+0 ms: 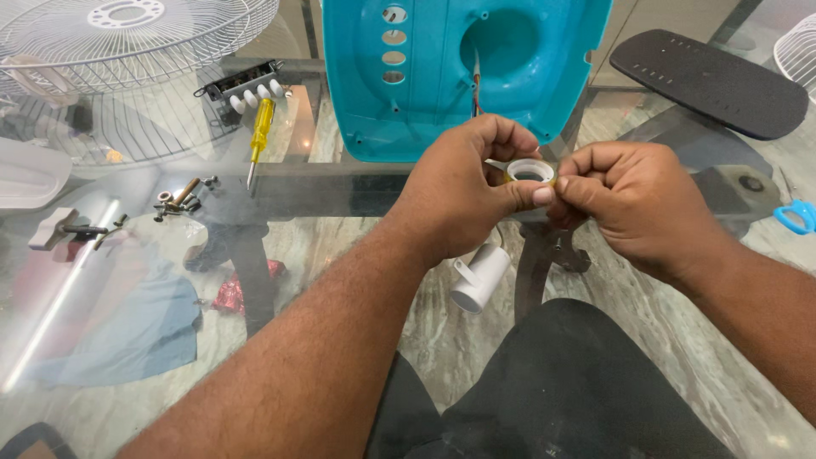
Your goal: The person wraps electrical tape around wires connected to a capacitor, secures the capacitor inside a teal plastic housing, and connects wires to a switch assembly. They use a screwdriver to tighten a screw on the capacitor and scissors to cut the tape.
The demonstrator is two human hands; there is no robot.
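My left hand (pixel 463 191) and my right hand (pixel 633 204) meet over the glass table, both pinching a small white roll of tape (pixel 530 172) between thumbs and fingertips. The roll's hole faces up. Just beyond the hands stands a turquoise plastic fan base housing (pixel 442 76) with a round opening and thin wires hanging from it. Below my left hand a white plastic tube piece (pixel 478 279) rests near my lap.
A white wire fan grille (pixel 127 42) lies at the far left. A yellow screwdriver (pixel 258 136), a white push-button switch block (pixel 246 89) and loose screws (pixel 178 200) lie on the glass table (pixel 340 183). A black plate (pixel 710 81) and blue scissors (pixel 799 217) are at the right.
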